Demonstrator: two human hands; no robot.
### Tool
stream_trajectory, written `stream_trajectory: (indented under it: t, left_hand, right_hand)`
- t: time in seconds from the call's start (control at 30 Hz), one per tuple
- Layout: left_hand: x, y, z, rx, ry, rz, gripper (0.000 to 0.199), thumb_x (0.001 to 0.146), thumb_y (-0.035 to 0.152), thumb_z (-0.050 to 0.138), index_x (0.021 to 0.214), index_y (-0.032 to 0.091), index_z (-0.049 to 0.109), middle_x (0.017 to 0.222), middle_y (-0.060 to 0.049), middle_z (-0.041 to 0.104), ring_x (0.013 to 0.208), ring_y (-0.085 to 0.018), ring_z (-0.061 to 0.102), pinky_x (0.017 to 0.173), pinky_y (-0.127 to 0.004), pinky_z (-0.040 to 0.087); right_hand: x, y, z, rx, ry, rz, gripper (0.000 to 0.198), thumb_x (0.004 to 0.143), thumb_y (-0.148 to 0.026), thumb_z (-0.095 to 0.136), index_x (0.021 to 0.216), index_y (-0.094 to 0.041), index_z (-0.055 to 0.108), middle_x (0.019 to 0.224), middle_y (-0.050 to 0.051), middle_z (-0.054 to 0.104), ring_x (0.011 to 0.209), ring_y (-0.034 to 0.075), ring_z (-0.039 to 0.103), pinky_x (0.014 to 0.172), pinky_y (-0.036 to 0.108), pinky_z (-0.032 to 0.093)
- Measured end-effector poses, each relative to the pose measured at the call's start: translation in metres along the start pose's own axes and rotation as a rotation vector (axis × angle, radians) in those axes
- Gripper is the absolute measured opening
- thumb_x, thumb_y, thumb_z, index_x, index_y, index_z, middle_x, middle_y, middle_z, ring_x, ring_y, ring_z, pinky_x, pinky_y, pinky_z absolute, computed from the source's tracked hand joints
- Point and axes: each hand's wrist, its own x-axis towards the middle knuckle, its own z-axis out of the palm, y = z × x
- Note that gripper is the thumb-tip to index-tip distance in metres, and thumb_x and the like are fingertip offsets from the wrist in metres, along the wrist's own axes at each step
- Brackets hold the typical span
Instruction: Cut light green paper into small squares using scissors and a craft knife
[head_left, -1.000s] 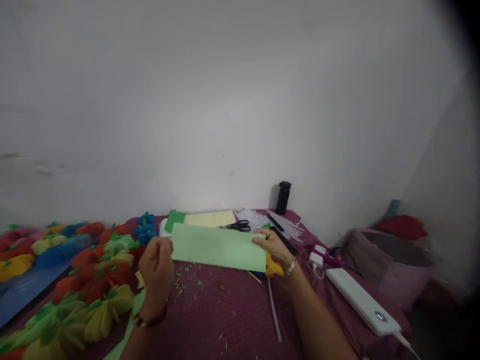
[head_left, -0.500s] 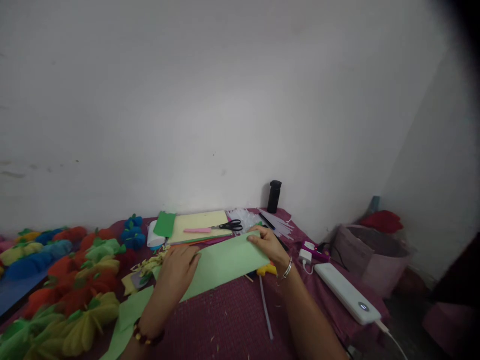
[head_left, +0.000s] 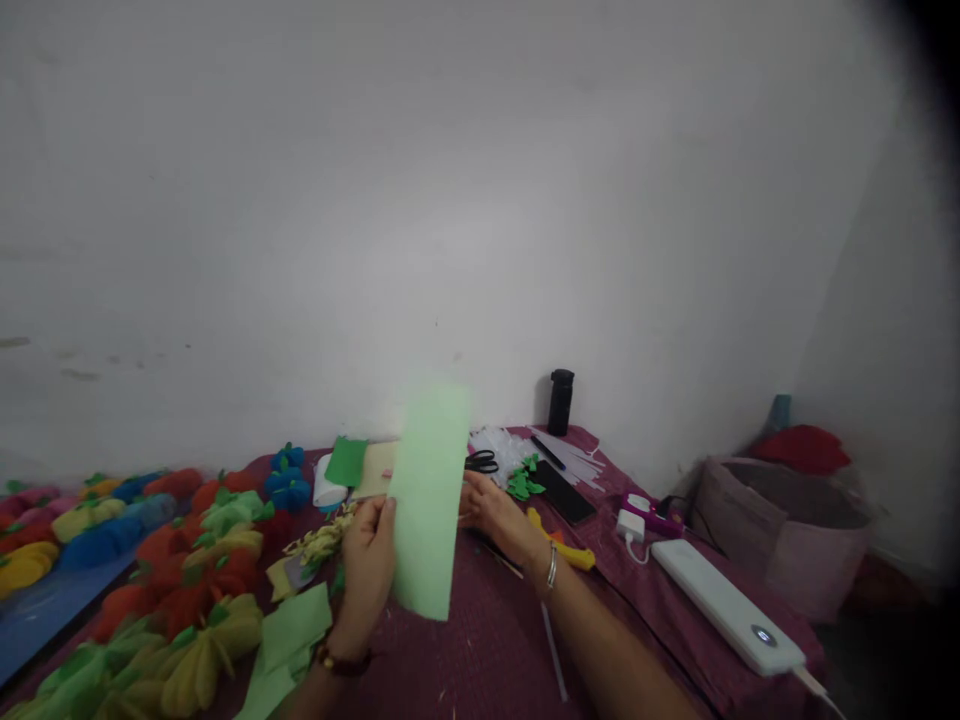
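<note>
Simply a pale-green oblong sheet [head_left: 429, 510]

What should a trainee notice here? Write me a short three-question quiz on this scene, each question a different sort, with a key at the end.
1. Open question: What is the left hand holding?

2. True or false: The black bottle stands upright near the wall.

3. Multiple choice: What colour are the small cutouts beside the black phone?
A. Pink
B. Green
C. White

Key
1. A pale green sheet, pinched at its left edge.
2. True.
3. B.
</note>
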Motion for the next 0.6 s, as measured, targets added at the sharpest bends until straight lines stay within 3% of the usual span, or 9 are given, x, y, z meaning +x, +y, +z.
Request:
stream_trajectory:
  t: [0.1, 0.2, 0.27, 0.4, 0.5, 0.6]
  left_hand:
    - [-0.017, -0.013, 0.019, -0.137, -0.114, -0.085, 0.022, 0.075, 0.037, 0.064, 0.087, 0.019, 0.060, 0.079, -0.002, 0.066, 0.068, -0.016, 0.059, 0.060, -0.023, 0.046]
    - [-0.030, -0.021, 0.032, -0.309, -0.316, -0.288, 0.049, 0.066, 0.034, 0.074, 0.110, 0.018, 0.058, 0.094, -0.008, 0.069, 0.074, -0.019, 0.064, 0.065, -0.027, 0.049]
    - [-0.031, -0.022, 0.033, -0.425, -0.383, -0.396, 0.056, 0.067, 0.037, 0.073, 0.117, 0.017, 0.056, 0.097, -0.011, 0.070, 0.074, -0.020, 0.065, 0.067, -0.030, 0.050]
    - [-0.023, -0.023, 0.026, -0.494, -0.329, -0.486, 0.050, 0.068, 0.045, 0.071, 0.105, 0.012, 0.062, 0.088, -0.013, 0.072, 0.064, -0.020, 0.066, 0.061, -0.031, 0.051]
    - [-0.017, -0.031, 0.024, -0.384, -0.244, -0.524, 0.047, 0.064, 0.046, 0.074, 0.090, 0.007, 0.066, 0.074, -0.013, 0.071, 0.052, -0.019, 0.063, 0.051, -0.029, 0.049]
    - [-0.013, -0.040, 0.024, -0.291, -0.221, -0.472, 0.046, 0.066, 0.048, 0.071, 0.083, 0.006, 0.067, 0.069, -0.013, 0.071, 0.051, -0.019, 0.062, 0.048, -0.028, 0.048]
  right_hand:
    - [-0.001, 0.016, 0.010, -0.048, 0.143, 0.044, 0.052, 0.069, -0.052, 0.069, 0.110, -0.022, 0.057, 0.094, 0.006, 0.067, 0.073, 0.019, 0.063, 0.067, 0.032, 0.050]
    - [0.000, 0.019, 0.005, -0.062, 0.257, 0.146, 0.047, 0.065, -0.044, 0.073, 0.103, -0.020, 0.058, 0.082, 0.004, 0.069, 0.058, 0.017, 0.060, 0.056, 0.030, 0.048]
    - [-0.001, 0.017, 0.001, -0.058, 0.240, 0.188, 0.045, 0.065, -0.041, 0.073, 0.102, -0.019, 0.058, 0.078, 0.003, 0.069, 0.055, 0.016, 0.060, 0.055, 0.030, 0.048]
    - [-0.004, 0.014, 0.005, -0.080, 0.110, 0.244, 0.046, 0.066, -0.040, 0.073, 0.103, -0.017, 0.058, 0.076, 0.004, 0.068, 0.057, 0.016, 0.061, 0.056, 0.029, 0.048]
    - [-0.006, 0.019, 0.011, -0.138, 0.057, 0.288, 0.048, 0.065, -0.043, 0.073, 0.102, -0.016, 0.058, 0.075, 0.003, 0.067, 0.056, 0.015, 0.060, 0.054, 0.027, 0.047]
    - [-0.005, 0.025, 0.011, -0.184, 0.016, 0.282, 0.050, 0.068, -0.048, 0.070, 0.105, -0.018, 0.056, 0.078, 0.002, 0.066, 0.059, 0.014, 0.059, 0.056, 0.027, 0.047]
